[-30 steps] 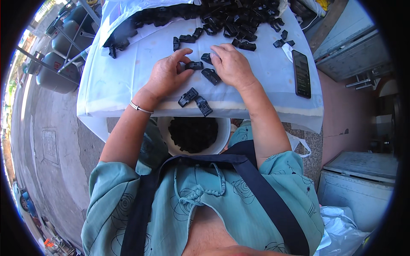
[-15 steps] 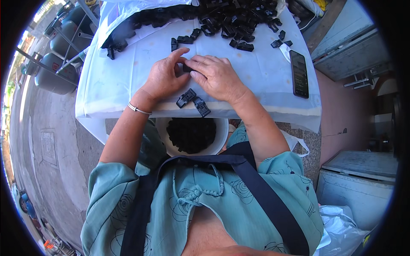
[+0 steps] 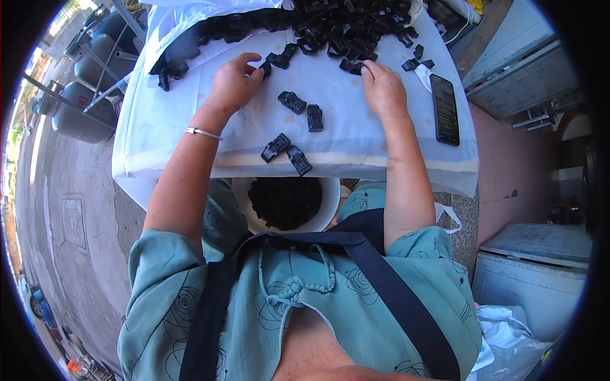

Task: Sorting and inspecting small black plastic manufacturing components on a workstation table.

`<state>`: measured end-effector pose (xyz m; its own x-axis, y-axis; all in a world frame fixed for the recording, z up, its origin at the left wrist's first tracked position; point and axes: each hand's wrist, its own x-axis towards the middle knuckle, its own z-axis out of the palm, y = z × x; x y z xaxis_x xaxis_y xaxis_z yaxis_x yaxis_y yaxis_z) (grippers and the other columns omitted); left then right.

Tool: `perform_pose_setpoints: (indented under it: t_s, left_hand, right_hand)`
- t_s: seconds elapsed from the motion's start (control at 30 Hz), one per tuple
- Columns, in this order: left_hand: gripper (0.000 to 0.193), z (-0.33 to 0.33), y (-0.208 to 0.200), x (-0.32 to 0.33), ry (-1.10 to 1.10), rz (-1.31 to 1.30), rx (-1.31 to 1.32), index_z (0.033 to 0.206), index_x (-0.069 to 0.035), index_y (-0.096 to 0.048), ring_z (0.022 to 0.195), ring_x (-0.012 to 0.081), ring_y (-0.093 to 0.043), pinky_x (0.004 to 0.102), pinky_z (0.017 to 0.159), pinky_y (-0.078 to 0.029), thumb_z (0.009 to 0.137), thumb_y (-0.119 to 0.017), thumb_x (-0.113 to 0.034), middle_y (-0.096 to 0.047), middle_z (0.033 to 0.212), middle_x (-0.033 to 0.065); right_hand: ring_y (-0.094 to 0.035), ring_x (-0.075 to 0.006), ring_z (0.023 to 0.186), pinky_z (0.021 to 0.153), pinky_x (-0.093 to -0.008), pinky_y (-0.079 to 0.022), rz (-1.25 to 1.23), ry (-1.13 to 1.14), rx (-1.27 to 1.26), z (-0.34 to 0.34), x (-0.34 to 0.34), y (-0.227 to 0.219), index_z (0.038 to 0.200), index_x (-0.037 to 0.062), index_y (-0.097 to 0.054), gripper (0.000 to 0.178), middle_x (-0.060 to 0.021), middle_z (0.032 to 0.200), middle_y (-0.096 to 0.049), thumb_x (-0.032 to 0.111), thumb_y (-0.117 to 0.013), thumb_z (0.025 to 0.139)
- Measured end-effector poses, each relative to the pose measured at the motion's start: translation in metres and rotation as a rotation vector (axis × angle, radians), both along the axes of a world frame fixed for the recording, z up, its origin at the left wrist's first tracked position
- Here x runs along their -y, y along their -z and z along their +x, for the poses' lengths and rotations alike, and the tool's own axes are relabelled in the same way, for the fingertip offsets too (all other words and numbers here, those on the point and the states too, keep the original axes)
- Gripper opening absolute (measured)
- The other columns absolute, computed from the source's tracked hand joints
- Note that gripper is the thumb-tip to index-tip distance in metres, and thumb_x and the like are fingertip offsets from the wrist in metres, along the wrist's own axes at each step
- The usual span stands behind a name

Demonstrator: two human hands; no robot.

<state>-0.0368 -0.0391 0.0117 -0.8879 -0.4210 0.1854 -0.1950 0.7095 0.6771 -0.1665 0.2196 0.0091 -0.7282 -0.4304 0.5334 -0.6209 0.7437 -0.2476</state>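
My left hand [image 3: 235,84] reaches over the white-covered table, thumb and fingers closed on a small black plastic part [image 3: 266,68]. Farther right, my right hand [image 3: 386,92] pinches another black plastic part [image 3: 363,68] at the near edge of a big heap of black parts [image 3: 346,32]. Between the hands, and nearer to me, lie two loose black parts [image 3: 291,101] [image 3: 314,118], apart from each other. Close to the table's front edge, two more [image 3: 275,147] [image 3: 299,160] rest almost touching.
A phone [image 3: 445,109] lies on the table's right side. Below the front edge, between my legs, stands a white bucket [image 3: 332,202] holding black pieces [image 3: 284,200]. Grey tanks [image 3: 82,111] stand left of the table; a metal cabinet [image 3: 534,273] is at lower right.
My hands were together over a black part near the middle; they have moved apart and forward to the loose parts. Two black parts now lie on the cloth where they were.
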Motion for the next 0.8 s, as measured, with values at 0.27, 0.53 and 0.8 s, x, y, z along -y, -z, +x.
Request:
perform_pose_setpoints:
  t_s: [0.27,0.53,0.8]
  left_hand:
    - [0.026,0.015,0.004,0.000,-0.131,-0.126,-0.126,0.112,-0.011,-0.066,0.093,0.0353,-0.065,0.0409,0.085,-0.051,0.089,-0.054,-0.011,-0.066,0.102,0.0173]
    - [0.031,0.024,-0.005,0.016,0.186,-0.419,-0.180,0.117,-0.011,-0.063,0.096,0.0374,-0.063,0.0418,0.087,-0.050,0.089,-0.052,-0.006,-0.065,0.103,0.0194]
    - [0.032,0.043,-0.025,-0.026,-0.034,-0.157,0.133,0.110,-0.011,-0.066,0.086,0.0345,-0.065,0.0409,0.074,-0.053,0.085,-0.065,-0.030,-0.066,0.096,0.0175]
  right_hand:
    - [-0.062,-0.0314,0.086,0.076,-0.0378,-0.051,-0.053,-0.375,0.137,0.034,0.018,0.001,0.090,0.0035,-0.061,0.014,-0.0123,0.089,-0.063,0.010,-0.069,0.079]
    - [-0.061,-0.0290,0.083,0.075,-0.0371,-0.050,-0.069,-0.837,0.253,0.078,0.033,-0.005,0.091,0.0063,-0.060,0.021,-0.0094,0.086,-0.064,0.006,-0.071,0.074]
    - [-0.060,-0.0174,0.075,0.071,-0.0298,-0.052,-0.131,-0.749,0.506,0.074,0.026,-0.016,0.110,0.0046,-0.060,0.033,-0.0080,0.093,-0.065,0.006,-0.069,0.078]
